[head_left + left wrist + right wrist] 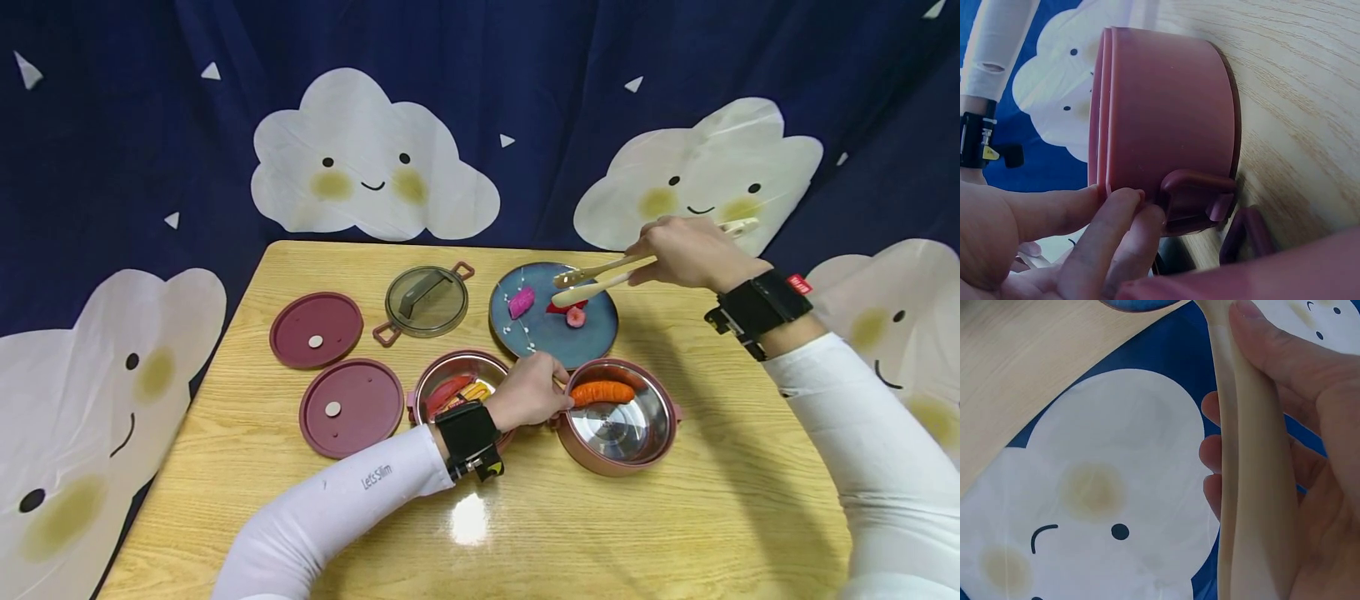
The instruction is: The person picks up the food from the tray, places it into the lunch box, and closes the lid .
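Observation:
With its thumb at the rim and fingers against the outer wall, my left hand (531, 390) pinches the edge of the right-hand pink pot (615, 463). That pot's wall (1172, 112) fills the middle of the left wrist view, its side handle just below the fingers. Inside lies an orange, carrot-like piece (602, 392). My right hand (690, 250) grips beige tongs (573, 295), their tips spread apart over the blue plate (546, 340). On the plate are a purple piece (521, 302), a round pink piece (575, 317) and a red piece partly hidden by the tongs.
A second pink pot (448, 360), left of the first, contains a red piece (447, 393) and yellow pieces; my left forearm partly covers it. Farther left lie a glass lid (442, 310) with a dark handle and two maroon lids (318, 321). A dark blue curtain hangs behind the table.

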`<state>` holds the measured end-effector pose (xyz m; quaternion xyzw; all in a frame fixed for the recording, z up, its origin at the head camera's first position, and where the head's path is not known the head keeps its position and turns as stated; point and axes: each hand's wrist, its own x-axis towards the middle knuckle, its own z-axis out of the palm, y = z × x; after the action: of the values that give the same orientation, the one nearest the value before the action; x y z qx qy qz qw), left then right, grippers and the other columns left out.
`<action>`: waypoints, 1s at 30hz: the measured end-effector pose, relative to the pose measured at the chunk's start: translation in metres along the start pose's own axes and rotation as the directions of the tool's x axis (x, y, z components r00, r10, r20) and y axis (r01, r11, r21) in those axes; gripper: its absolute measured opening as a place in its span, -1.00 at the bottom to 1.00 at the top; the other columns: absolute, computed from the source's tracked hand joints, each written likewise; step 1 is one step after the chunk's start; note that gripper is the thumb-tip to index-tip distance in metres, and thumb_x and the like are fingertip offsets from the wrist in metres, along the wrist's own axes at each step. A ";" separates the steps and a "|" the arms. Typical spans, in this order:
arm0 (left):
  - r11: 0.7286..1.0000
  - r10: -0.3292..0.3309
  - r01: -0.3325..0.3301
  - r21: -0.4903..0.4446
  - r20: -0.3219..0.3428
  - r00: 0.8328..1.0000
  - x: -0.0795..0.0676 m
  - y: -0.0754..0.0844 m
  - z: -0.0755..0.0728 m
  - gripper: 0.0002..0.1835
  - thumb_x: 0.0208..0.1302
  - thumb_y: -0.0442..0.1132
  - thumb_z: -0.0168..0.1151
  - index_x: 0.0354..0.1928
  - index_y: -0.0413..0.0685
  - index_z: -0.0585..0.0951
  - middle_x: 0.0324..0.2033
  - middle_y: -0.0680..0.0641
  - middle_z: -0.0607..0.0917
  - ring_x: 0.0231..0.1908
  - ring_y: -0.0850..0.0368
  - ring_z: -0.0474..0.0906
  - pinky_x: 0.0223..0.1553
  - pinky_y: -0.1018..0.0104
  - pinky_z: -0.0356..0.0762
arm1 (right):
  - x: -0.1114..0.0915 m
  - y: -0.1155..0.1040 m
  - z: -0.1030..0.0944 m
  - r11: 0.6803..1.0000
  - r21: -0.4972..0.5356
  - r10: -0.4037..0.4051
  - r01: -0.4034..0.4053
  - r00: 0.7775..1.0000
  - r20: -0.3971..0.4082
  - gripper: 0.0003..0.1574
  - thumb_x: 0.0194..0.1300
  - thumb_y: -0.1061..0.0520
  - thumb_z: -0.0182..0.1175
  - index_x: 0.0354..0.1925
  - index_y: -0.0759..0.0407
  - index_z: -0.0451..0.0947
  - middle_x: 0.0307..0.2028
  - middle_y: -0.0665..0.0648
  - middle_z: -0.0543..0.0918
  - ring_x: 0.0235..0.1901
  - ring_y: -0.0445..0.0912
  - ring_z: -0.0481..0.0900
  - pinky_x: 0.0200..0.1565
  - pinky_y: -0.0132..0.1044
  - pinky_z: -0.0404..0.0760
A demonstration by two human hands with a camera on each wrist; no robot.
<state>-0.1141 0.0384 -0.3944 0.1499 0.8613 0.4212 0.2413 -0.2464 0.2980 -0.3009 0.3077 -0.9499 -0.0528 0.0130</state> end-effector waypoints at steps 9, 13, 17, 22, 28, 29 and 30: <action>1.000 0.003 -0.003 0.002 0.005 1.000 0.000 0.000 0.000 -0.68 0.38 -0.32 0.42 0.13 -0.25 0.70 -0.55 -0.05 0.75 -0.64 0.23 0.57 -0.58 0.48 0.41 | 0.008 -0.002 0.004 1.000 0.019 -0.006 0.006 0.999 0.033 -0.79 0.09 -0.08 0.63 -0.32 -0.12 0.81 -0.34 0.00 0.80 -0.43 -0.10 0.65 -0.43 -0.11 0.58; 1.000 0.006 -0.006 0.005 0.003 1.000 0.000 0.000 0.000 -0.68 0.38 -0.32 0.42 0.12 -0.25 0.70 -0.56 -0.04 0.74 -0.64 0.24 0.57 -0.58 0.48 0.41 | 0.011 -0.002 0.004 1.000 0.010 0.000 0.000 0.999 0.046 -0.80 0.08 -0.08 0.63 -0.33 -0.13 0.81 -0.37 0.00 0.78 -0.45 -0.10 0.61 -0.45 -0.10 0.56; 1.000 0.007 -0.007 0.012 -0.001 1.000 0.000 0.000 0.000 -0.70 0.37 -0.32 0.43 0.10 -0.25 0.71 -0.58 -0.03 0.73 -0.66 0.25 0.57 -0.59 0.48 0.42 | 0.013 -0.001 0.006 1.000 0.000 0.014 -0.014 0.997 0.069 -0.80 0.09 -0.09 0.62 -0.34 -0.14 0.81 -0.37 -0.01 0.78 -0.43 -0.09 0.61 -0.43 -0.11 0.55; 1.000 0.011 -0.010 0.013 -0.003 1.000 0.000 0.000 0.000 -0.70 0.37 -0.32 0.43 0.08 -0.26 0.71 -0.59 -0.04 0.73 -0.66 0.26 0.57 -0.59 0.49 0.42 | 0.016 -0.001 0.006 1.000 -0.002 0.008 -0.007 0.997 0.082 -0.82 0.09 -0.08 0.62 -0.37 -0.15 0.80 -0.36 -0.01 0.79 -0.39 -0.07 0.64 -0.40 -0.09 0.56; 1.000 -0.005 0.005 0.013 -0.001 1.000 -0.001 0.001 -0.001 -0.70 0.37 -0.31 0.43 0.10 -0.23 0.71 -0.57 -0.04 0.74 -0.65 0.24 0.59 -0.59 0.48 0.42 | 0.020 -0.003 0.007 1.000 -0.012 -0.010 0.011 0.997 0.075 -0.82 0.09 -0.06 0.62 -0.34 -0.12 0.82 -0.33 0.02 0.81 -0.32 -0.01 0.71 -0.37 -0.03 0.60; 1.000 -0.010 0.010 0.013 0.001 1.000 -0.001 0.001 -0.001 -0.69 0.37 -0.30 0.43 0.10 -0.23 0.71 -0.56 -0.04 0.74 -0.64 0.24 0.59 -0.58 0.48 0.42 | 0.020 -0.003 0.007 1.000 -0.016 -0.013 0.015 0.997 0.074 -0.81 0.09 -0.06 0.62 -0.32 -0.11 0.83 -0.33 0.02 0.82 -0.31 0.00 0.71 -0.37 -0.03 0.60; 1.000 -0.012 0.012 0.011 0.004 1.000 0.000 0.001 0.000 -0.69 0.38 -0.30 0.43 0.11 -0.23 0.70 -0.56 -0.04 0.75 -0.64 0.23 0.59 -0.59 0.47 0.42 | 0.020 -0.003 0.007 1.000 -0.018 -0.017 0.018 0.997 0.072 -0.80 0.09 -0.06 0.62 -0.30 -0.10 0.84 -0.32 0.03 0.82 -0.31 0.00 0.71 -0.36 -0.03 0.61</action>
<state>-0.1140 0.0385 -0.3933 0.1468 0.8640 0.4148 0.2448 -0.2610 0.2841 -0.3080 0.3137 -0.9465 -0.0727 -0.0188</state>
